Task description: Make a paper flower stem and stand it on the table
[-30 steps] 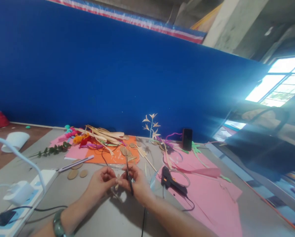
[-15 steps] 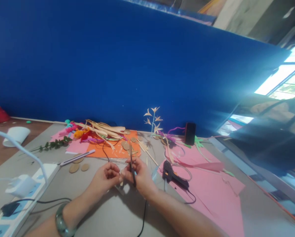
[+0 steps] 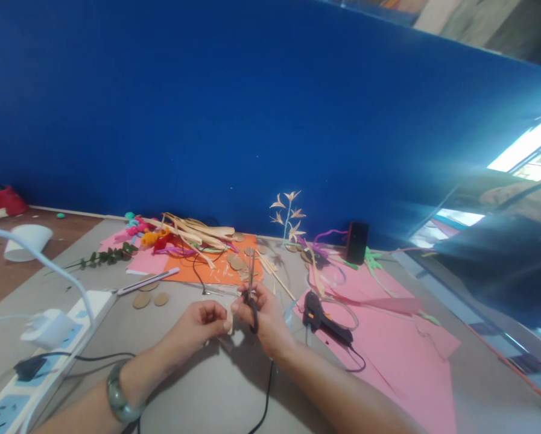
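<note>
My left hand (image 3: 203, 324), with a green bangle on the wrist, is closed in a pinch on a small pale strip (image 3: 229, 317). My right hand (image 3: 268, 319) is wrapped round dark-handled scissors (image 3: 251, 274), whose blades point away from me, toward the orange sheet. Its thumb and fingertips are close to the strip; whether they touch it I cannot tell. Both hands are over the grey table (image 3: 193, 392). Beyond them, a small stem of pale star-shaped flowers (image 3: 288, 217) stands upright.
A black glue gun (image 3: 327, 319) lies on pink paper (image 3: 401, 361) at the right. Pale strips (image 3: 198, 232) and wooden discs (image 3: 142, 299) lie around an orange sheet (image 3: 193, 275). At the left are a power strip (image 3: 82, 319) with cables and a white cup (image 3: 28, 242). A blue partition (image 3: 207, 120) rises behind.
The whole scene has shifted slightly right in view. My hands have drawn a little apart, and the pale strip in my left fingers shows more clearly. The scissors stay in my right hand.
</note>
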Tool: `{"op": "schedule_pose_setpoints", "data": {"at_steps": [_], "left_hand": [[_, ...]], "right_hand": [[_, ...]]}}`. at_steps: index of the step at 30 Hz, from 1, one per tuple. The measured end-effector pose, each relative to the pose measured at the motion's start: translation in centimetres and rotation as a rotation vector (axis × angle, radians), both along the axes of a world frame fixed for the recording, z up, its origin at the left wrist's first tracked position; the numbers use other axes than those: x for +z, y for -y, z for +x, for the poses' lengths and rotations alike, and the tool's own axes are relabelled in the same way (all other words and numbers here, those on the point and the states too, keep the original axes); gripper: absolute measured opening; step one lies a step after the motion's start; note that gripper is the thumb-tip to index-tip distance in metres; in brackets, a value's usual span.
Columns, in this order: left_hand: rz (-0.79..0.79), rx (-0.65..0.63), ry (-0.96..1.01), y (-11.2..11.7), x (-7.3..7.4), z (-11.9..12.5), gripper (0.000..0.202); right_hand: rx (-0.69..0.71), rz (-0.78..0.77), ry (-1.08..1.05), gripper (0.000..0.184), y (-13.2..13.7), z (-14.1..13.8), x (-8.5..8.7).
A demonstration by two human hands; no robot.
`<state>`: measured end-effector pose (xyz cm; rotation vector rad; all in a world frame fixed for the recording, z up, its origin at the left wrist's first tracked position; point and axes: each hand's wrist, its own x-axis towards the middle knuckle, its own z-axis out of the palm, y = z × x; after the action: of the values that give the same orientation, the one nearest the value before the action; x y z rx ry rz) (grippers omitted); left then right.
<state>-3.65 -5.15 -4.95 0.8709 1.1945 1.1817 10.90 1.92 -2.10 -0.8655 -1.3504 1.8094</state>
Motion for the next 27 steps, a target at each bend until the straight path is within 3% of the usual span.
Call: {"op": "schedule_pose_setpoints", "data": {"at_steps": [3, 8, 14, 18, 27], "left_hand": [[0.015, 0.0, -0.006, 0.0, -0.3, 0.1, 0.025], [-0.016, 0.021, 0.042, 0.2, 0.6, 0.2, 0.026], [-0.021, 0.157, 0.132, 0.2, 0.9, -0.1, 0.03], [0.015, 0.165, 0.175, 0.2, 0.5, -0.2, 0.028], [0.044, 0.147, 0.164, 0.0, 0.3, -0.3, 0.028]], "right_hand": [[-0.016, 0.018, -0.016, 0.043, 0.1, 0.0, -0.1], [-0.02, 0.023, -0.018, 0.042, -0.1, 0.0, -0.3], [0.028, 0.007, -0.018, 0.047, 0.0, -0.2, -0.4], [0.077, -0.018, -0.039, 0.053, 0.3, -0.4, -0.8], [0.077, 0.01, -0.01, 0.048, 0.1, -0.3, -1.0]]}}
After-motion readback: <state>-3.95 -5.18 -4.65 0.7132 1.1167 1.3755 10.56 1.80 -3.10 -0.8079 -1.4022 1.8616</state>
